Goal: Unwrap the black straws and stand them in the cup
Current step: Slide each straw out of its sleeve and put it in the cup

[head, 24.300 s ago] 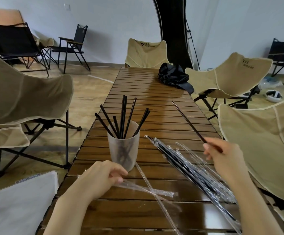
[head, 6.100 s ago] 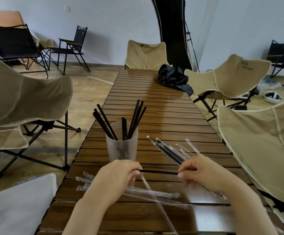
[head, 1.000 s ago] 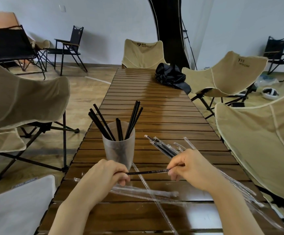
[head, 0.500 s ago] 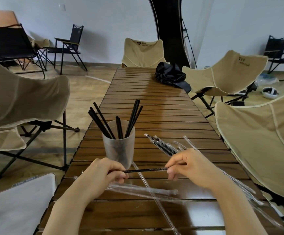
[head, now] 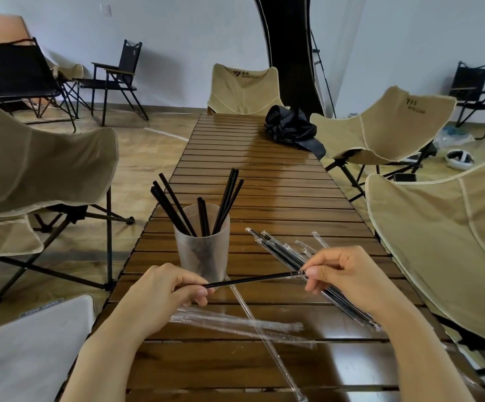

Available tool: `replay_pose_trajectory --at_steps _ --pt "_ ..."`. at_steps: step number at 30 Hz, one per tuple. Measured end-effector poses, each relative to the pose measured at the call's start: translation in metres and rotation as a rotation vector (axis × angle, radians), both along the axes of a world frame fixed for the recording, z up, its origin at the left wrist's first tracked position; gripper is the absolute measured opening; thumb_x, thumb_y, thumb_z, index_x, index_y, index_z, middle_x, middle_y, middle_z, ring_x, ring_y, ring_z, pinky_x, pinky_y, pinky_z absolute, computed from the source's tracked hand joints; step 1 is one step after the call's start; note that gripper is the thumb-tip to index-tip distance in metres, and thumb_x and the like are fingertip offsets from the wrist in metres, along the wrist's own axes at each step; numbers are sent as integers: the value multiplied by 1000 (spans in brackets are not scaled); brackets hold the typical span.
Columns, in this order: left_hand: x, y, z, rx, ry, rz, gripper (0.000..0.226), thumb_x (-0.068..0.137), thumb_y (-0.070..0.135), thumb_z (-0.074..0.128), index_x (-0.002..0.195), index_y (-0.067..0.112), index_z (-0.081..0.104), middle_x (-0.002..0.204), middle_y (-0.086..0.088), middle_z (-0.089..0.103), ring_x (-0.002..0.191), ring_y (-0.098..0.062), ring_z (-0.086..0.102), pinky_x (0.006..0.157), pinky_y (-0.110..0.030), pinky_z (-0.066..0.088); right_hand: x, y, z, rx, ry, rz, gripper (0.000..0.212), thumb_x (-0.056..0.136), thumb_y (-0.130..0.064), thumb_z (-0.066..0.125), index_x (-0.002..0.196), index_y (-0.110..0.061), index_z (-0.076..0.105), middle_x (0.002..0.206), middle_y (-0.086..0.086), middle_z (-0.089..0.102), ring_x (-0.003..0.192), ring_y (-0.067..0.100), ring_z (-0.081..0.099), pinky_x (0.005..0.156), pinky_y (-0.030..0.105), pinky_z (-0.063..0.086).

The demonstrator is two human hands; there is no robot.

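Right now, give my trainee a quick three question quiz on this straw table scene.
1. True or false: the cup lies on its side.
2. The straw between the left hand and right hand is: A) in the air, B) in the cup, C) on the floor.
3. Fill in: the wrapped straws lie to the cup's ____.

Key: 1 false, it stands upright with straws in it. 2 A. 3 right.
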State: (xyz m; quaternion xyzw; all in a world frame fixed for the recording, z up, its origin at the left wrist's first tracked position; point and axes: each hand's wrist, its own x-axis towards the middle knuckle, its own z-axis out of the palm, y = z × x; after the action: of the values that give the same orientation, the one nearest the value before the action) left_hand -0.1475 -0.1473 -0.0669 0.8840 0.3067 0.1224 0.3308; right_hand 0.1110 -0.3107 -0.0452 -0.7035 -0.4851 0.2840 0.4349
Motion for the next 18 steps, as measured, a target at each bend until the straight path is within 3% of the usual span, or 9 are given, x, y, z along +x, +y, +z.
replay_pose_trajectory --at_steps 5,12,18 --pt "-3 1 -1 12 -18 43 20 87 35 63 80 53 66 75 31 68 80 15 62 70 -12 48 5 -3 -1 48 27 -51 24 88 -5 62 77 -23 75 69 8 73 63 21 69 63 23 56" --pt "-8 3 0 17 -32 71 17 87 35 62 84 51 67 75 31 68 81 15 62 73 -14 48 10 -4 -3 92 17 -159 29 88 -3 61 72 -24 74 67 7 72 59 15 68 56 15 51" --pt "-4 4 0 35 -32 67 18 87 36 62 82 53 65 74 32 68 80 15 62 73 -14 49 11 -2 -6 117 37 -217 27 88 -3 61 72 -20 73 67 8 72 59 17 68 58 20 53"
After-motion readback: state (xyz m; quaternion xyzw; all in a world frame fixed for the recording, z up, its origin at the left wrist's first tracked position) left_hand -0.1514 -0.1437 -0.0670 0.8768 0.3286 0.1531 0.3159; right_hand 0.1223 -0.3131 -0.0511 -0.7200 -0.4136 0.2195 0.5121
